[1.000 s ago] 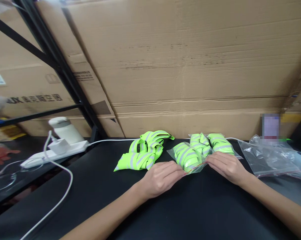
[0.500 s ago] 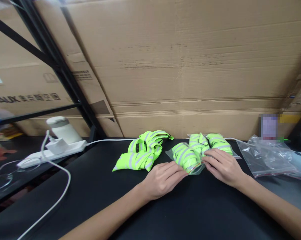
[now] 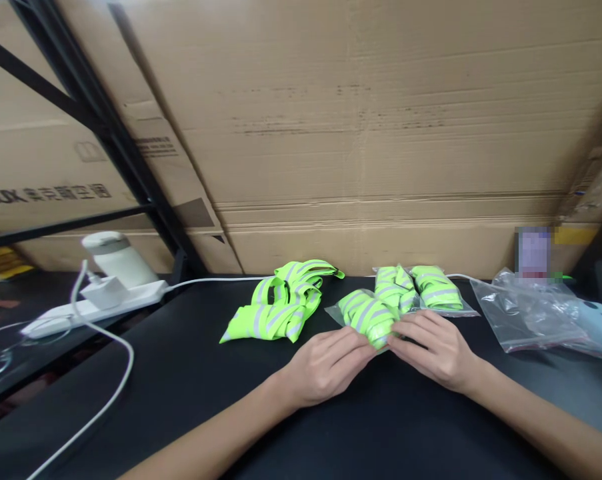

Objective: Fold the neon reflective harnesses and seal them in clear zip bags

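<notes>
Both hands pinch the near edge of a clear zip bag (image 3: 335, 313) on the black table. Inside it lies a rolled neon-yellow reflective strap (image 3: 368, 312) with grey stripes. My left hand (image 3: 325, 367) closes on the bag's left corner, and my right hand (image 3: 433, 350) grips its right side, the two close together; the fingers cover most of the bag's mouth. Just behind are two more bagged reflective rolls, one in the middle (image 3: 395, 287) and one at the right (image 3: 438, 288). A loose, unbagged heap of reflective strap (image 3: 275, 313) rests left of my hands.
Clear plastic bags (image 3: 525, 320) lie at the right beside a light-blue object (image 3: 601, 323). At left are a white power strip (image 3: 125, 303), a white bottle (image 3: 123, 260) and a trailing white cable (image 3: 115, 393). Cardboard (image 3: 361, 167) walls off the table's back edge.
My right hand has slid left along the bag's mouth, closer to my left hand. The red line at the bag's edge, visible before, is now covered by fingers. The view has shifted slightly.
</notes>
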The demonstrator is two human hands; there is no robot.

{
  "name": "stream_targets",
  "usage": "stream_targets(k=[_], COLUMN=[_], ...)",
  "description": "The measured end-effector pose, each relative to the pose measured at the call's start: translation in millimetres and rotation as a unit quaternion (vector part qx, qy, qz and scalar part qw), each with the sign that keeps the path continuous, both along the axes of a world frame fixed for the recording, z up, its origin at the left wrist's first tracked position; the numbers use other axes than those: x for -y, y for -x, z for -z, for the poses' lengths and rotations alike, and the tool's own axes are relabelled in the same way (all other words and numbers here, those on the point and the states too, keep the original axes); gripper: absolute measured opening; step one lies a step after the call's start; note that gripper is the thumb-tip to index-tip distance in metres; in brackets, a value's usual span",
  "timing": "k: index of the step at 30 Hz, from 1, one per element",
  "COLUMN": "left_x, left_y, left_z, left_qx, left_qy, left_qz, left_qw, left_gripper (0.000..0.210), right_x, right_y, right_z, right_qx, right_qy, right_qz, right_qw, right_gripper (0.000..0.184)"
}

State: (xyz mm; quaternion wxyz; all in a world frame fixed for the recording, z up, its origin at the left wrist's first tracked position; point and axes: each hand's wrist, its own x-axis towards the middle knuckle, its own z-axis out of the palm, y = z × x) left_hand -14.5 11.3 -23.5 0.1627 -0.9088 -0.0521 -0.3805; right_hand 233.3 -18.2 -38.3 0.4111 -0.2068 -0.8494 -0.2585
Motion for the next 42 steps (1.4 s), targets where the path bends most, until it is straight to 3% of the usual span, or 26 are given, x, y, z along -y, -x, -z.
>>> stream_targets(k=[13,20,28,37,42], left_x=[-0.1,1.2,1.2,-0.3,-1.6], left_y=[-5.3,-5.1,-7.3,-2.2,-3.7], left_z=[6.6,5.8,6.2,6.3,8.1], left_qx=[0.032,0.01,0.015,-0.004,0.005], left_qy=[0.087,0.036,0.037,0.032,0.045], left_qz=[-0.01,-0.007,-0.039,-0.038,-0.056], left_qw=[0.996,0.999,0.998,0.999,0.997], left_gripper=[0.012,0.013,0.01,0.016,0.013], right_x=[0.5,3.4,6.2,3.2,2.2], right_y=[6.6,12.5,15.4,9.6,8.2], right_z=[3.5,3.3,5.7,8.4,6.4], right_qx=[0.006,0.008,-0.01,-0.017,-0.009], right_qy=[0.011,0.025,0.037,0.078,0.048], right_qz=[0.024,0.025,0.007,0.028,0.029], right_qw=[1.0,0.999,0.999,0.996,0.998], right_gripper=[0.011,0.011,0.017,0.011,0.012])
